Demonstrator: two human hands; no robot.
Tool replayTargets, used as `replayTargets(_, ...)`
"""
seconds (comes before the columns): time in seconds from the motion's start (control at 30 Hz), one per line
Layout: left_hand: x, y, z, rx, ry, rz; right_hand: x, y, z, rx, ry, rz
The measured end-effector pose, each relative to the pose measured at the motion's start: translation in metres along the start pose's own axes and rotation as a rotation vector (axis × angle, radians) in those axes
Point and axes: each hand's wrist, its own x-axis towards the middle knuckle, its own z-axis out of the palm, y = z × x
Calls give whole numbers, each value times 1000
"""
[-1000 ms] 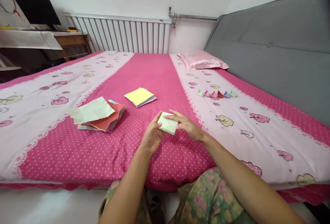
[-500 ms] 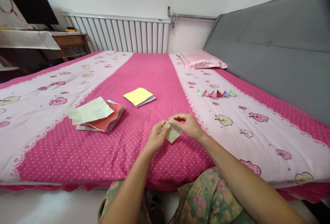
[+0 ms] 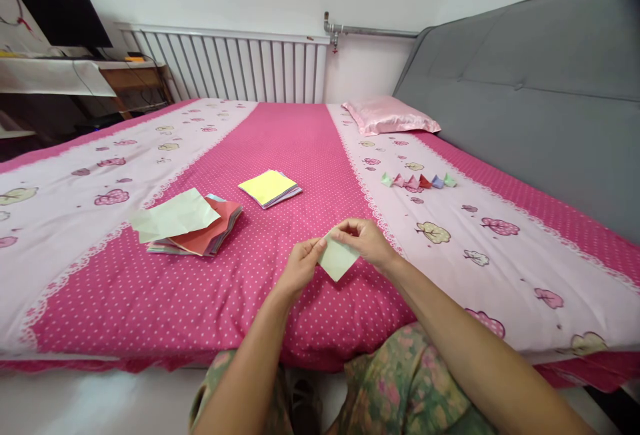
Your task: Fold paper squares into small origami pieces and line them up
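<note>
Between my hands is a small pale green square of paper (image 3: 339,261), held up over the pink dotted bedspread with one corner pointing down. My left hand (image 3: 303,263) pinches its left corner between thumb and fingers. At the upper edge, my right hand (image 3: 364,240) grips the paper, its fingertips curled over and partly hiding the top. Whether the sheet has folds in it I cannot tell. A row of small folded paper pieces (image 3: 418,181) in green, pink, red and blue lies on the bed to the right, beyond my right hand.
Left of my hands, a loose pile of coloured paper (image 3: 215,231) has a large pale green sheet (image 3: 175,216) on top. A neater stack with a yellow sheet (image 3: 268,188) sits farther back. A pink pillow (image 3: 390,117) rests near the grey headboard (image 3: 525,81).
The paper has shifted slightly right and down, and more of its face shows. My left hand has drawn a little to the left, now holding only the corner.
</note>
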Motion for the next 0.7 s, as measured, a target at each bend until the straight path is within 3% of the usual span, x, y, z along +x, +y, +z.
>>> replayTargets(0.17, 1, 0, -3, -174, 93, -13, -1, 0, 0, 139, -113, 56)
replayTargets(0.43, 2, 5, -4, -152, 151, 6, 3, 5, -10, 118, 99, 207)
replayTargets(0.6, 2, 4, -7, -44, 285, -4, 3, -1, -14, 125, 153, 232)
replayTargets(0.7, 3, 3, -7, -72, 281, -11, 3, -4, -16, 134, 159, 246)
